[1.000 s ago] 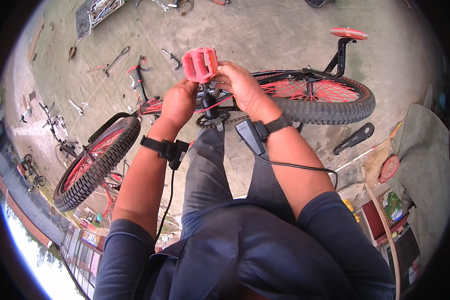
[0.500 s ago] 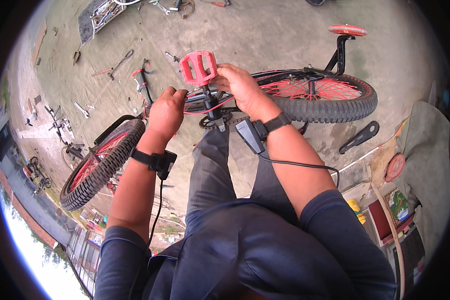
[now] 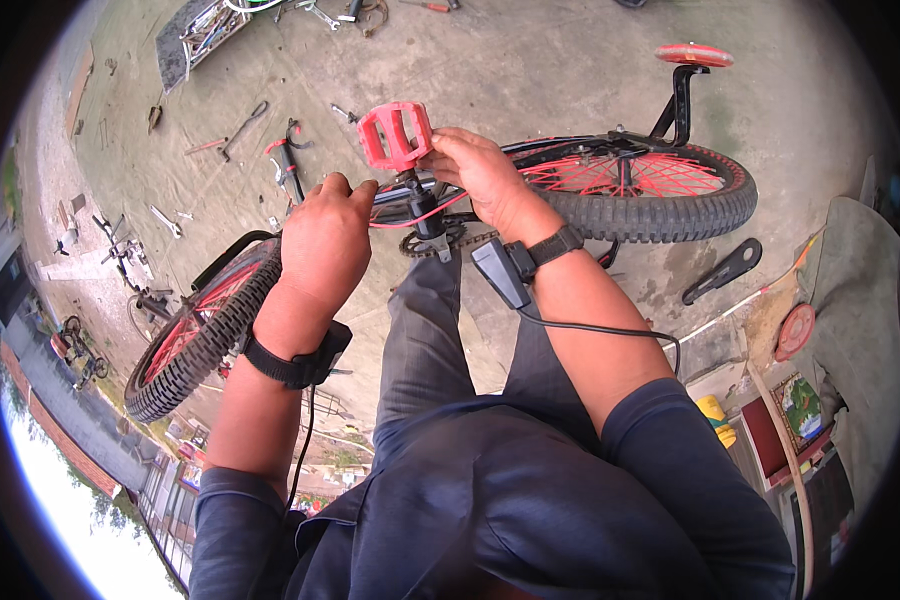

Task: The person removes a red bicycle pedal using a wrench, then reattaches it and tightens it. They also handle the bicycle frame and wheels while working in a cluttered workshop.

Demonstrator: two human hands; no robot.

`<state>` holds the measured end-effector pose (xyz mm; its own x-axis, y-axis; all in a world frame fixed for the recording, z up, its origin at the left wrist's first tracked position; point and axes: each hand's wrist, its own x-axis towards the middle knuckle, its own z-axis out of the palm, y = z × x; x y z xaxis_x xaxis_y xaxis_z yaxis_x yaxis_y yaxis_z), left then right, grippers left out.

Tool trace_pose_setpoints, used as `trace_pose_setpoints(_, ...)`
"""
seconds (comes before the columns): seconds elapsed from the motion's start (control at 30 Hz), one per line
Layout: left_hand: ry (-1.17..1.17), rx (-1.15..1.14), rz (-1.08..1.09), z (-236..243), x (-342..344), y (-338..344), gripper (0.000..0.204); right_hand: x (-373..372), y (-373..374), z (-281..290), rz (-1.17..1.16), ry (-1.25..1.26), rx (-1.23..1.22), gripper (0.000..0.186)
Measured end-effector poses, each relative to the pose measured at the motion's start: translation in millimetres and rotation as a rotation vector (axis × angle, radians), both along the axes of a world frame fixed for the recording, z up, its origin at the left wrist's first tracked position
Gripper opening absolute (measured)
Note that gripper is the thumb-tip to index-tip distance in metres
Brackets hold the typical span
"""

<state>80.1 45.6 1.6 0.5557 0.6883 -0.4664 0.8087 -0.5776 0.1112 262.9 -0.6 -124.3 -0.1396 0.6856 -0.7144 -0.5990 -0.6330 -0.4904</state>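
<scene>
A small bicycle with red spokes stands before me, its rear wheel to the right and its knobby front wheel to the left. A red pedal sticks up above the crank area, over a black tube and a chainring. My right hand grips the pedal's right edge between thumb and fingers. To the left of the pedal, my left hand hovers over the frame with curled fingers. Its fingertips are mostly hidden, so what they hold cannot be made out.
A training wheel juts out behind the rear wheel. On the floor lie a black elongated part, a wrench and other hand tools. A tray of tools sits at the far left. Another bicycle stands at the left edge.
My left hand has shifted slightly right and toward me, its wrist turning. The front wheel has moved a little to the right. My right hand stays at the pedal.
</scene>
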Motion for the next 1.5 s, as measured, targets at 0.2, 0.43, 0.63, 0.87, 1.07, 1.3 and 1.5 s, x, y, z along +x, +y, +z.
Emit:
trace_pose_setpoints(0.2,0.114,-0.108,-0.140,22.0,23.3,12.7,0.039,-1.3,-1.9,1.2,-0.015,0.012,-0.005,0.032)
trace_pose_setpoints(0.43,-0.023,-0.132,-0.053,-8.8,-6.7,23.7,0.030,0.6,-2.6,3.9,-0.005,0.004,-0.008,0.034)
trace_pose_setpoints(0.63,-0.280,-0.131,0.149,-91.6,-18.9,6.2,0.020,0.9,-2.6,-0.8,-0.011,0.000,-0.008,0.033)
trace_pose_setpoints(0.87,-0.262,-0.143,0.240,-116.7,-20.9,-8.3,0.011,2.2,-0.9,-3.1,0.019,0.001,0.002,0.032)
trace_pose_setpoints(1.07,-0.124,-0.141,0.176,-68.4,-40.3,-11.9,0.018,-0.7,-0.5,-2.0,0.008,0.022,0.018,0.033)
trace_pose_setpoints(1.3,-0.130,-0.047,0.121,-19.3,-29.1,-11.6,0.022,-1.0,-2.3,-3.2,0.005,0.045,0.027,0.033)
trace_pose_setpoints(1.5,-0.047,-0.036,0.035,5.4,-18.1,-0.3,0.031,-0.8,-3.3,-3.3,0.010,0.030,0.030,0.032)
